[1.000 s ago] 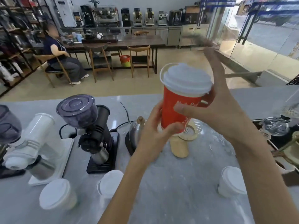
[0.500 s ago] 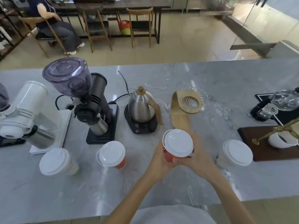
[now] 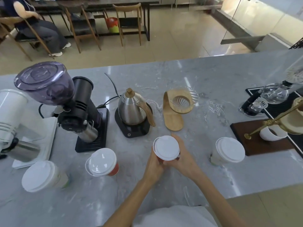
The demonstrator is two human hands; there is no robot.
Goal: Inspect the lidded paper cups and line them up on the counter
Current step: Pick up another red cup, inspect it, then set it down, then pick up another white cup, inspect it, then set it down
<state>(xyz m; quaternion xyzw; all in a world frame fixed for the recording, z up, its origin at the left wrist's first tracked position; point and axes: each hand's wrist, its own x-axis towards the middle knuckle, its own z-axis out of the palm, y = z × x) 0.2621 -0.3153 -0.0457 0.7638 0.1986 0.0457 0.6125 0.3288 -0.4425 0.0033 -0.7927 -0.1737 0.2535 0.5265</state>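
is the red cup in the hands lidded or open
Lidded: a white lid covers the whole top of the red cup, held between left hand and right hand.

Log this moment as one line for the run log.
both hands hold red cup low over counter | three lidded cups standing | line unfinished

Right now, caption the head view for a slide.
Both hands, left hand and right hand, hold a red lidded cup over the marble counter, between three other lidded cups.
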